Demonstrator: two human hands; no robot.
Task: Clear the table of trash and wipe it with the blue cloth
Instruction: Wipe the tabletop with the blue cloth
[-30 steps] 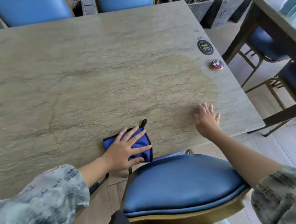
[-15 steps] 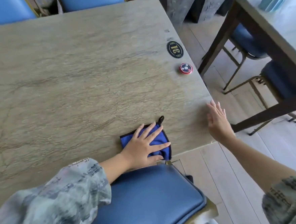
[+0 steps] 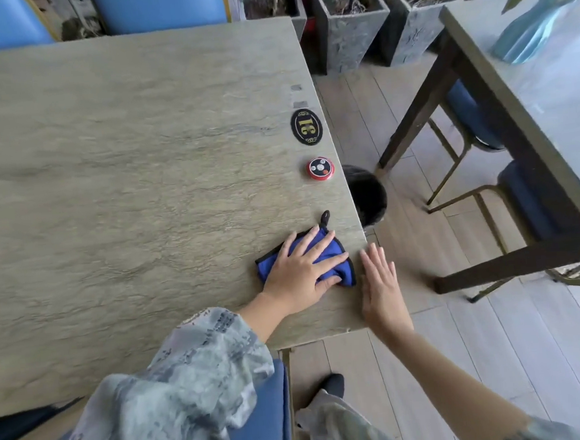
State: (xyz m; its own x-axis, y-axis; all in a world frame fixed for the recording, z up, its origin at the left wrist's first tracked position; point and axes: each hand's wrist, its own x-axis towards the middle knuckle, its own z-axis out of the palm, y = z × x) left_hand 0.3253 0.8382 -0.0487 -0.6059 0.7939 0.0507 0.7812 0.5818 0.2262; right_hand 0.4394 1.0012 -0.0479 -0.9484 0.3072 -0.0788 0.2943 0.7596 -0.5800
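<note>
The blue cloth (image 3: pixel 338 266), folded and edged in black with a small black loop, lies near the right front corner of the stone-patterned table (image 3: pixel 124 183). My left hand (image 3: pixel 302 270) presses flat on it with fingers spread. Just right of the cloth, my right hand (image 3: pixel 380 278) is held flat with straight fingers at the table's right edge; whether it touches the edge cannot be told. No trash shows on the tabletop.
A black oval number plate (image 3: pixel 306 126) and a red call button (image 3: pixel 320 169) sit along the table's right edge. A dark bin (image 3: pixel 365 194) stands on the floor beside it. Blue chairs, grey planters (image 3: pixel 350 26) and a second table (image 3: pixel 529 76) with a blue vase surround.
My left hand has slid the cloth rightward along the front edge to the right corner. My right hand has left the tabletop and now sits at the right edge beside the cloth.
</note>
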